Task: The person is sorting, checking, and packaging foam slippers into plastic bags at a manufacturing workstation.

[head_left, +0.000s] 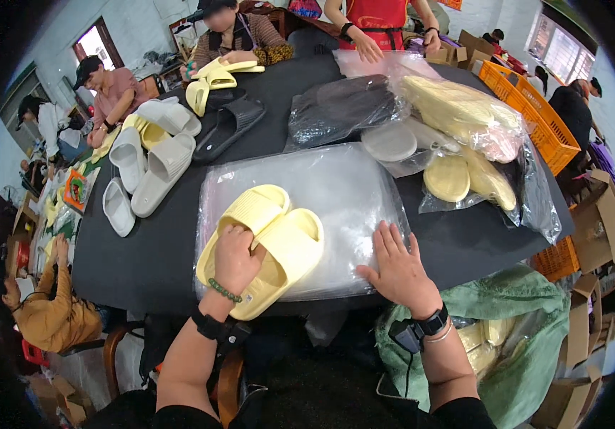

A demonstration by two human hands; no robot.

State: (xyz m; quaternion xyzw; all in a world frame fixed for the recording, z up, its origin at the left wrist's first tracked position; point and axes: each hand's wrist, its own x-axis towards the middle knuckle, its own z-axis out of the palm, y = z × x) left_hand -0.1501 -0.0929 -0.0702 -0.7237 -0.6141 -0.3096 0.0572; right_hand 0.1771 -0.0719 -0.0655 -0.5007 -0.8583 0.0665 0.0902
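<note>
A pair of pale yellow slide sandals [297, 242] lies side by side over a stack of clear plastic bags [350, 182]. My left hand [234, 259] is closed on the pair, its fingers curled into the foot openings below the straps; some fingertips are hidden inside. Flat on the right part of the bag stack rests my right hand [399, 268], fingers stretched out and holding nothing. The bags lie on a black-covered table [150, 261] right in front of me.
Grey slides [161, 175] and black slides [232, 129] lie at the left. Bagged yellow slides [458, 107] are heaped at the right, near an orange crate [536, 118]. A green sack [515, 357] with bagged slides stands below. Across the table, a person handles yellow slides [218, 75].
</note>
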